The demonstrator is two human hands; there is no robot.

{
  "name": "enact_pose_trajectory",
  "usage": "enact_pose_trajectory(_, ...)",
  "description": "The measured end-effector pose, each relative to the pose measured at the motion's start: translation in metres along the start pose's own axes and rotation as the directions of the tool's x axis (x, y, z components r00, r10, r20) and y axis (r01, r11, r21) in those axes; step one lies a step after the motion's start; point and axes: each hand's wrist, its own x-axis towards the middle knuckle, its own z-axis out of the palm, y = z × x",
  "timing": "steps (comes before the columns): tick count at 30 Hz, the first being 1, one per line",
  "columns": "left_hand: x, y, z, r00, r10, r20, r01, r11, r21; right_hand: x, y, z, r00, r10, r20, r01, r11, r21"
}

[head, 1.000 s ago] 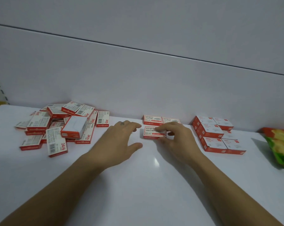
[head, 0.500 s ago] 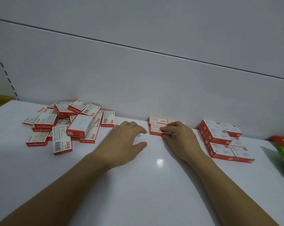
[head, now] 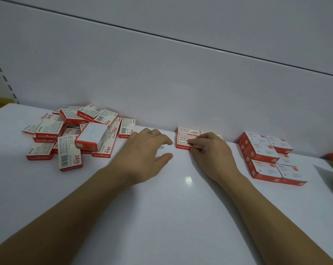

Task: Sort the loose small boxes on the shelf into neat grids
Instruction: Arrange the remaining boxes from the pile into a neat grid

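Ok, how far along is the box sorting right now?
Done: the block of boxes on the right stands squared and stacked. In hand: a new grid in the middle against the wall, where the right hand pinches the front box into place; the left hand is open beside it. Left: most of it, since the loose pile on the left is a jumble.

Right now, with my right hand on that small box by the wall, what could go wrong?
1. The right hand holds the front box next to the back-row boxes; pushing unevenly could skew that row.
2. The left hand sits close to the loose pile; a careless reach may topple the white-faced box perched on top.
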Motion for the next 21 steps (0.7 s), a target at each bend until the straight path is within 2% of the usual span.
enact_pose_trajectory(10, -0.005, -0.003, -0.001, 0.999, -0.021, -0.025, 0.020, 0.999, -0.026, -0.003, -0.001, -0.001, 0.999, 0.050, 0.001, -0.050, 0.997, 0.051)
enact_pose_trajectory(21, -0.008, -0.002, -0.006, 0.998, 0.009, -0.067, -0.006, 0.999, 0.038, -0.007, -0.012, -0.008, 0.996, 0.074, 0.044, -0.072, 0.996, -0.049)
